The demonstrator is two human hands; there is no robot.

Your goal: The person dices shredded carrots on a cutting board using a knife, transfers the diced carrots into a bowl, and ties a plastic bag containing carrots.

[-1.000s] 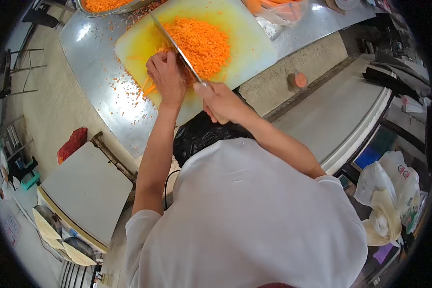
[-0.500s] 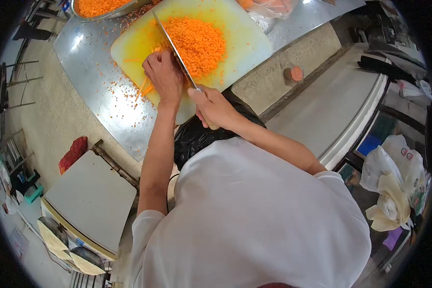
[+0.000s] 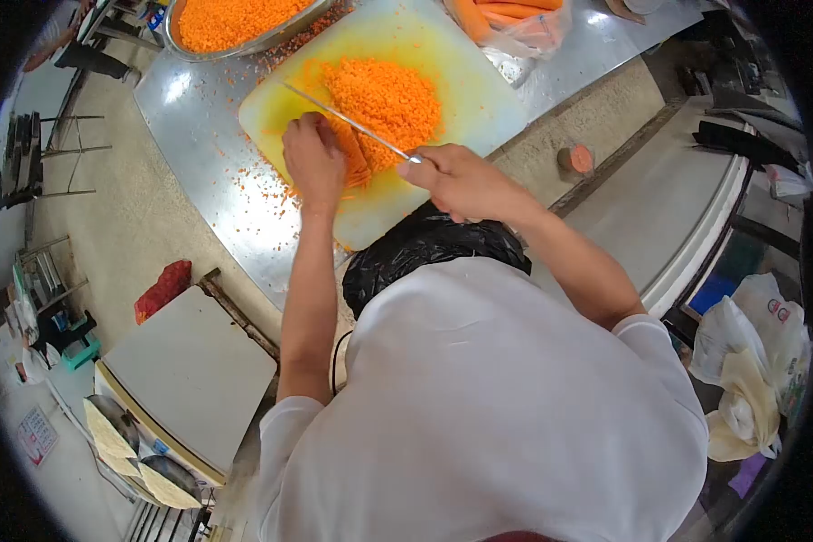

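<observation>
A bundle of carrot strips [image 3: 357,167] was held down near the seven o'clock part of a cutting board [image 3: 483,95]. At its nine o'clock side it was touched by the left hand [image 3: 316,163], whose fingers were bent; whether a grip was kept could not be told. A knife [image 3: 341,115] was gripped at the handle by the closed fingers of the right hand [image 3: 461,181], at three o'clock, its tip pointed toward ten. Beyond the blade, at one o'clock, chopped carrot [image 3: 393,101] was heaped. The board was supported by a metal worktop [image 3: 176,135], on which a filled metal tray [image 3: 285,38] was set at eleven o'clock and bagged carrots [image 3: 519,20] were placed at two.
</observation>
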